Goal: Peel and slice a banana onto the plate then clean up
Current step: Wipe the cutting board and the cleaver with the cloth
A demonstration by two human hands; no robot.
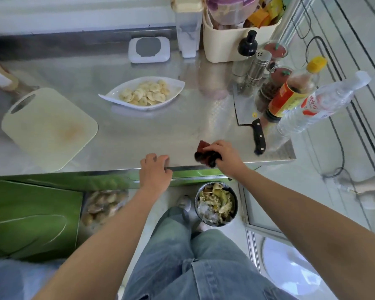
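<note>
Two bare hands are at the near edge of the shiny steel tabletop (160, 131). The right hand (222, 156) grips a crumpled dark red cloth (204, 151), its fingers (212, 146) curled over the top of it and pressing it on the metal. The left hand (155, 169) holds nothing; its fingers (158, 158) are loosely bent and close together, the tips resting on the tabletop rim. Farther back, near the middle, stands the white leaf-shaped plate (178, 90), which carries a heap of pale yellow banana slices (144, 94). On the left lies a cream plastic cutting board (50, 128) with a faint orange stain. At the right a steel cleaver (244, 109) with a black handle lies flat, just beside a brown sauce bottle (290, 94) with a yellow cap and a clear plastic water bottle (320, 105); both have reddish labels, but the writing on them is too blurred to read. Below the tabletop edge, on the floor, a round metal bin (236, 205) holds yellowish peels (217, 191).
</note>
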